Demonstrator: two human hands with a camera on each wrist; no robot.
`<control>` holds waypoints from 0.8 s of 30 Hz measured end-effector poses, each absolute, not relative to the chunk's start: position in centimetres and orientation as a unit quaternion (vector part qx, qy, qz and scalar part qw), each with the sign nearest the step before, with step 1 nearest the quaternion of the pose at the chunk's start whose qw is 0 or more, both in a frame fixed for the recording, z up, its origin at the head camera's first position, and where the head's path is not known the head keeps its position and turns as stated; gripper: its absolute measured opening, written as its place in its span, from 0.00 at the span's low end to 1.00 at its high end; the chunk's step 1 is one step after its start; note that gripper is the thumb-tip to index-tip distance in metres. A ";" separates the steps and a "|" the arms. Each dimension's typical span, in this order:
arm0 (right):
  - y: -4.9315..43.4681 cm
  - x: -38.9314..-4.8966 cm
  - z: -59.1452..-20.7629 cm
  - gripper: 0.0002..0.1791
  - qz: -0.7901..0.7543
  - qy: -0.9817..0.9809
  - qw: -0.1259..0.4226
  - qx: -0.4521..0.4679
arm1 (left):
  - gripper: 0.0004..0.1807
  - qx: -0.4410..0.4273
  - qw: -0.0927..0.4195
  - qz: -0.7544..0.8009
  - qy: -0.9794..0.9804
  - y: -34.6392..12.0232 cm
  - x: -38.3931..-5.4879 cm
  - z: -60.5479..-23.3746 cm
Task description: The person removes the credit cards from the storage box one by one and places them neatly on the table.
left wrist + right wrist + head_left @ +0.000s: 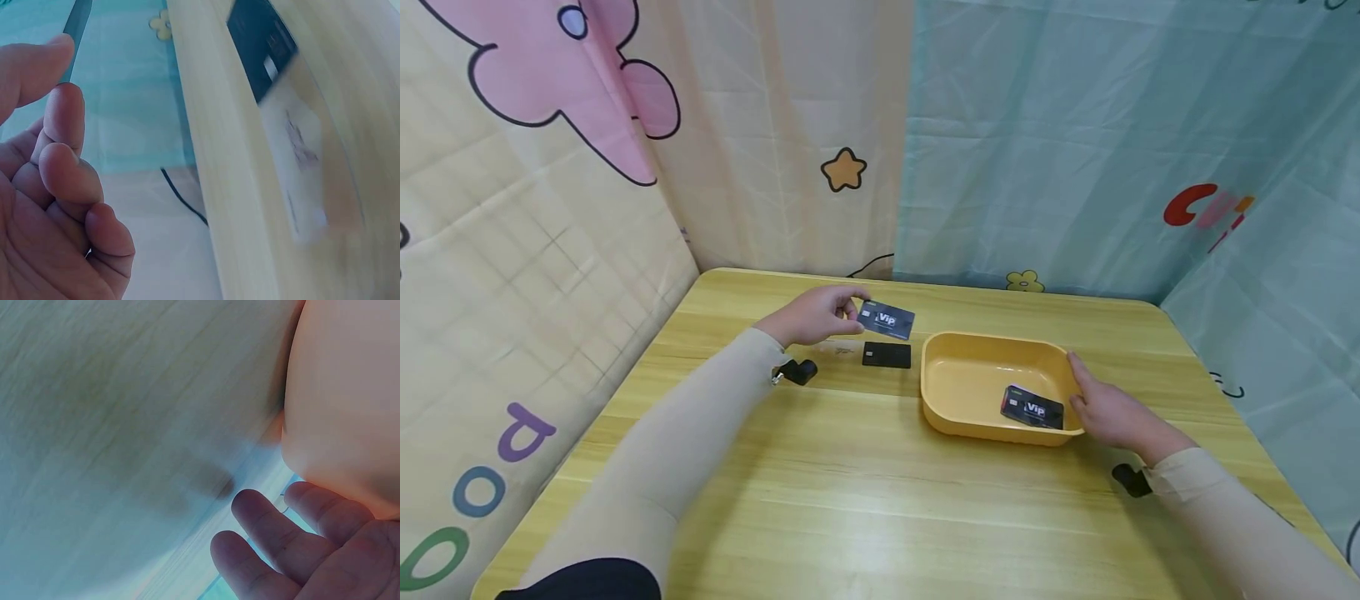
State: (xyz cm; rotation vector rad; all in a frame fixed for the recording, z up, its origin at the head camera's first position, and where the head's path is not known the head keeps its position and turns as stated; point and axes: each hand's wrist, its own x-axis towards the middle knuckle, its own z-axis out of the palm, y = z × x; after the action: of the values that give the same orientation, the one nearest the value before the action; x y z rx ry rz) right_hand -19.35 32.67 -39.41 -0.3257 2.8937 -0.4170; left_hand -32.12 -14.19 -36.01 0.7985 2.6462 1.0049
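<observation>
My left hand (815,317) pinches a dark card marked "Vip" (886,319) between thumb and fingertips, above the table. In the left wrist view this card (77,37) shows nearly edge-on. Just below it in the head view, a black card (887,356) lies on the table, beside a pale, partly see-through piece (300,169) with dark marks. At the right end of a yellow tray (973,343), my right hand (1112,414) holds the rim with thumb and forefinger; its other fingers (262,528) stay loosely bent. Inside the tray rests another dark "Vip" card (1032,407), perhaps stacked.
Everything stands on a light wooden table (850,500). Printed curtains (1037,150) rise behind its far edge and along both sides. A small black object (797,372) is attached at the left wrist, and a similar one (1131,481) at the right.
</observation>
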 end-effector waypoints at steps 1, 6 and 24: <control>32.7 -19.4 -39.4 0.40 -0.141 0.979 0.100 -0.110 | 0.29 0.263 0.099 0.340 0.897 -14.9 -32.2 -36.2; 32.7 -19.5 -39.4 0.40 -0.141 0.979 0.102 -0.106 | 0.30 0.233 0.098 0.338 0.907 -18.1 -32.5 -37.3; 32.7 -19.7 -39.4 0.41 -0.142 0.979 0.109 -0.096 | 0.31 0.151 0.126 0.321 0.926 -26.6 -31.8 -40.1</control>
State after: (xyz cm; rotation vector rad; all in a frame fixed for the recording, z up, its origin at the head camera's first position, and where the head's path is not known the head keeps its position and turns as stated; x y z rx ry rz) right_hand -19.66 32.71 -39.45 -0.2826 2.8794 -0.4182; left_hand -31.81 -26.62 -40.14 0.4386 2.6977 0.9346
